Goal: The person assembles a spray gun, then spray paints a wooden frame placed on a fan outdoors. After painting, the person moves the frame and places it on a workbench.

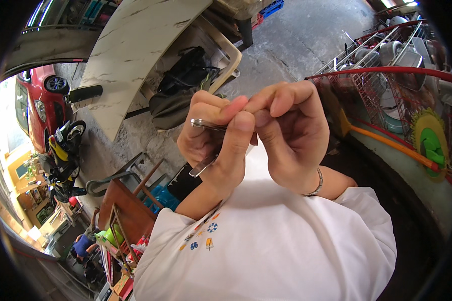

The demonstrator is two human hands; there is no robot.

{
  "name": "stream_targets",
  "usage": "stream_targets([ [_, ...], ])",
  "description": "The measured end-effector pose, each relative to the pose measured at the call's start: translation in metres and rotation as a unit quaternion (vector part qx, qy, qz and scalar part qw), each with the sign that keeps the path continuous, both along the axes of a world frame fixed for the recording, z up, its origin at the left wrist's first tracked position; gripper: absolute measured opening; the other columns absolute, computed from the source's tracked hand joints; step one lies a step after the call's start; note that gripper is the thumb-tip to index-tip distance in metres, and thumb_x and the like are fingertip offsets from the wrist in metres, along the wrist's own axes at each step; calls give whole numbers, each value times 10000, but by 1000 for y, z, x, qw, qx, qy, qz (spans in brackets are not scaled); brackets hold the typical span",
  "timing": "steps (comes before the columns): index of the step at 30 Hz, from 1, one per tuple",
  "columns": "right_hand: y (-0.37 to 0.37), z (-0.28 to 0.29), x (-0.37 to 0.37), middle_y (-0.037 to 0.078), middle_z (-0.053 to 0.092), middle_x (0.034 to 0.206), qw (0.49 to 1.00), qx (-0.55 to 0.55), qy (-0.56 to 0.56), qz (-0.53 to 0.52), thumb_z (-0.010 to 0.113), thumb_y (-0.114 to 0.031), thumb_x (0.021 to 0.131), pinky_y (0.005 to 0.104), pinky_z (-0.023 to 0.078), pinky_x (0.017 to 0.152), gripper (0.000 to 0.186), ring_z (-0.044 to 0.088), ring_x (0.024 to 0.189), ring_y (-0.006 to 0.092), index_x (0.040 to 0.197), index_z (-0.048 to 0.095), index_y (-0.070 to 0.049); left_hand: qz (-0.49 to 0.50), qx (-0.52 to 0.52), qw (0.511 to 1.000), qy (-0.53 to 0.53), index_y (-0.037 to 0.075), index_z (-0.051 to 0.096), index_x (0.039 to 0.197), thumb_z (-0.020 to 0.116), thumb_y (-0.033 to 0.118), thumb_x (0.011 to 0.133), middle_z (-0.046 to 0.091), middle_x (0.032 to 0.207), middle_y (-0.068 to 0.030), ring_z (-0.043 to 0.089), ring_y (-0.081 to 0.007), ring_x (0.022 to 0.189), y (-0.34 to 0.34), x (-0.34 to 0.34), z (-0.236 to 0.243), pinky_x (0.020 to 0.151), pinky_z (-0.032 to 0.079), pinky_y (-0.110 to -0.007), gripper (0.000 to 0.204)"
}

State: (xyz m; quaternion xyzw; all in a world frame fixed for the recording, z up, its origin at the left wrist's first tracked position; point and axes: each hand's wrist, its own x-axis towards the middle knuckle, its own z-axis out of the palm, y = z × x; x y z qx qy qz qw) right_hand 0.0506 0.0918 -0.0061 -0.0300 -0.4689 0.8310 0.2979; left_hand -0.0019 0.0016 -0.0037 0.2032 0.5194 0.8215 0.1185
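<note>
A small silver metal tool [202, 124] is held in the left hand [208, 138], its grip closed around it, before a white shirt [281, 236]. The fingertips of both hands are brought together; whether anything is pinched by the curled right hand [299, 133] cannot be determined.

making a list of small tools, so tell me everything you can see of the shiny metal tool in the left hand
The metal tool is silvery and reflective, perhaps steel. Two parts show from the left hand: a narrow, layered-looking end jutting left and, below it, a flat strip slanting down to the left. The hand grips it and hides its middle, so how the parts join cannot be seen.
</note>
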Motion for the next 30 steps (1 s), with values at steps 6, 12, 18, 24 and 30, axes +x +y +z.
stream_targets([
  [6, 8, 7, -1, 151, 622, 1007, 999, -50, 3, 14, 528, 118, 916, 279, 533, 835, 200, 624, 934, 139, 1030, 408, 5, -35, -29, 998, 35, -45, 639, 1149, 734, -33, 820, 600, 1047, -87, 529, -39, 680, -8, -10, -1, 592, 414, -162, 343],
  [12, 16, 3, -4, 168, 620, 1031, 991, -106, -49, 69, 599, 102, 886, 301, 540, 879, 254, 632, 980, 166, 1038, 418, 7, -56, -49, 996, -46, -47, 575, 1201, 794, 57, 782, 599, 1018, -82, 509, -39, 687, -21, -20, 7, 630, 406, -160, 484],
  [18, 18, 1, -2, 151, 605, 1041, 991, -97, -48, 75, 638, 106, 859, 295, 527, 900, 303, 622, 1012, 166, 1051, 424, 7, -98, -108, 989, -28, -43, 564, 1192, 778, 90, 803, 606, 1031, -88, 516, -44, 735, -38, -40, 4, 659, 406, -163, 463],
  [24, 16, 0, -2, 142, 601, 1035, 991, -101, -29, 84, 634, 107, 863, 286, 533, 871, 299, 622, 986, 155, 1051, 424, 5, -101, -105, 988, -51, -41, 547, 1207, 772, 93, 802, 593, 1016, -84, 525, -64, 807, -36, -36, 10, 720, 429, -190, 483],
  [30, 15, -1, -1, 130, 599, 1016, 991, -99, -30, 86, 615, 85, 888, 284, 535, 836, 258, 618, 934, 140, 1044, 428, 1, -94, 2, 992, -89, -17, 374, 1347, 690, 143, 861, 552, 1045, -129, 541, -159, 915, -32, -35, 3, 851, 459, -325, 602],
])
